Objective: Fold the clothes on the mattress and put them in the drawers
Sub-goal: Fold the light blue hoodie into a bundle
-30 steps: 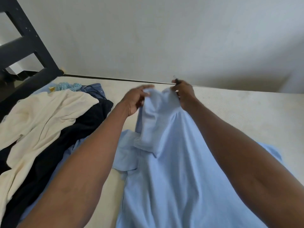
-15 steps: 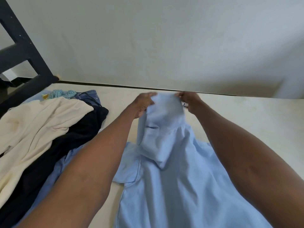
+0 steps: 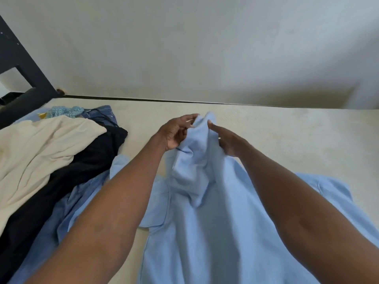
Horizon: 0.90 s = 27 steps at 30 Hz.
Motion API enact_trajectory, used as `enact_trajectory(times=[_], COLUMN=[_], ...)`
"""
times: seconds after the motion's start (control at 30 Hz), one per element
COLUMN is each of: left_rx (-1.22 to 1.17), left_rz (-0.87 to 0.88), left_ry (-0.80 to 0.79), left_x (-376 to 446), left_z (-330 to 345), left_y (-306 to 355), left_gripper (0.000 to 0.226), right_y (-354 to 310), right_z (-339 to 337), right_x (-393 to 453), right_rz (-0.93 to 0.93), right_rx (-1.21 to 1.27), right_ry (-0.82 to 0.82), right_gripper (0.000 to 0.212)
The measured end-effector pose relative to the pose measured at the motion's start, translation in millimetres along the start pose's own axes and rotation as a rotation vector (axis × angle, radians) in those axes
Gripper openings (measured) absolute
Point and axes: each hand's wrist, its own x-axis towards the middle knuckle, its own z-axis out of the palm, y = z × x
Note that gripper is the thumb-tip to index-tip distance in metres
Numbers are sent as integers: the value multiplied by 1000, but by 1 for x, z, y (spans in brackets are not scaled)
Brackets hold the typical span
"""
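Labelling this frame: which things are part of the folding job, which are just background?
In the job:
light blue shirt, gripped by left hand and right hand
mattress
unfolded pile: cream garment, black garment, jeans

Background:
black bed frame
wall

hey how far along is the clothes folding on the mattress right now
Nothing looks finished: no folded garment or drawer is in view. In hand: the left hand and right hand hold up the top of a light blue shirt, whose lower part lies on the cream mattress. Left: a heap with a cream garment, black garment, denim piece and teal item.
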Motion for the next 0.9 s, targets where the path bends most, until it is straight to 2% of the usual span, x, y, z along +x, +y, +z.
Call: enact_trajectory(times=[0.1,0.13,0.17,0.23,0.27,0.3,0.33,0.37,0.4,0.47,0.5,0.53,0.6,0.67,0.73,0.83,0.9], left_rx=[73,119,154,93,46,72,188,363,574,1013,1192,1339,1546,1706,1875,1985,1987], left_rz=[-15,-26,-28,26,75,117,118,76,-10,-228,-297,-335,-422,-581,-599,-409,-251], left_ry=[-127,-155,-164,-82,22,132,204,214,181,77,30,-15,-106,-204,-205,-59,147], left_x=[3,5,9,16,17,16,13,9,4,-11,-19,-26,-39,-48,-53,-52,-60], left_z=[-13,-18,-22,-27,-29,-34,-45,-59,-76,-106,-115,-121,-129,-132,-128,-124,-114], left_y=[8,8,6,0,-5,-11,-18,-25,-34,-45,-49,-48,-38,-27,-18,-2,7], left_gripper=[41,41,43,36,27,19,17,21,31,59,68,71,61,47,30,22,13], right_y=[-16,-25,-36,-58,-68,-77,-86,-92,-92,-80,-70,-56,-28,2,31,48,53], right_z=[3,6,10,12,11,9,9,2,-9,-36,-47,-51,-36,-13,18,60,78], right_x=[7,8,10,20,24,28,26,26,26,27,25,21,9,0,-8,-17,-26], right_rz=[-44,-40,-24,-88,-190,-261,-290,-293,-256,-56,66,123,8,-234,-436,-441,-391], right_rx=[221,221,153,-7,-35,-9,41,-12,-166,-840,-1080,-1181,-1201,-1262,-1330,-1368,-1465], right_ry=[-217,-238,-186,54,182,242,231,222,287,578,741,815,857,858,726,480,391], right_gripper=[88,91,89,53,32,20,15,17,28,57,61,57,35,31,36,30,22])
